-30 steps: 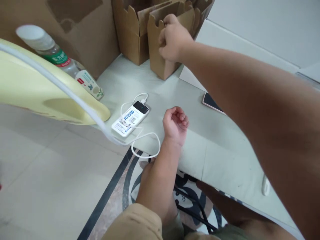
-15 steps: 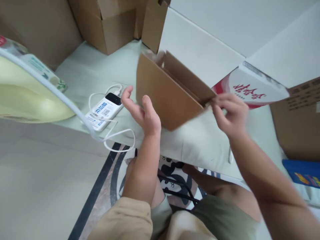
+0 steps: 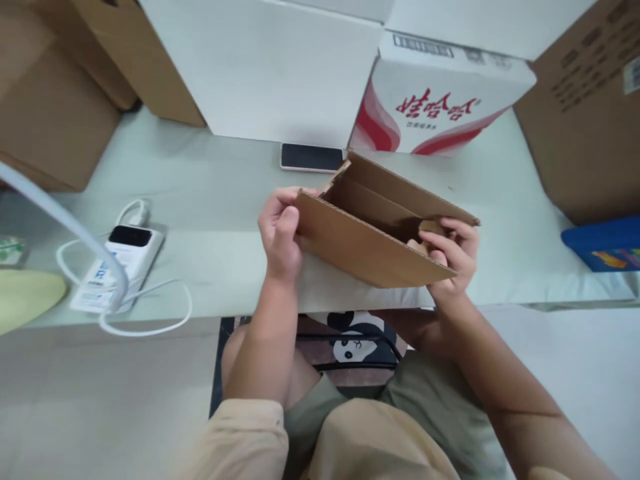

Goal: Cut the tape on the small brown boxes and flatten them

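Cardboard box (image 3: 367, 243) held above the table (image 3: 500, 200); left hand (image 3: 280, 233) fingers and right hand (image 3: 450, 257) fingers grip its ends

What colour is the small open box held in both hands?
Plain brown cardboard box, best seen in the head view.

A dark phone (image 3: 311, 157) is laid on the pale table (image 3: 225, 200) just beyond the fingers, a white power bank (image 3: 117, 265) with its cable (image 3: 150, 320) well to their left, a red-and-white carton (image 3: 440, 100) behind.
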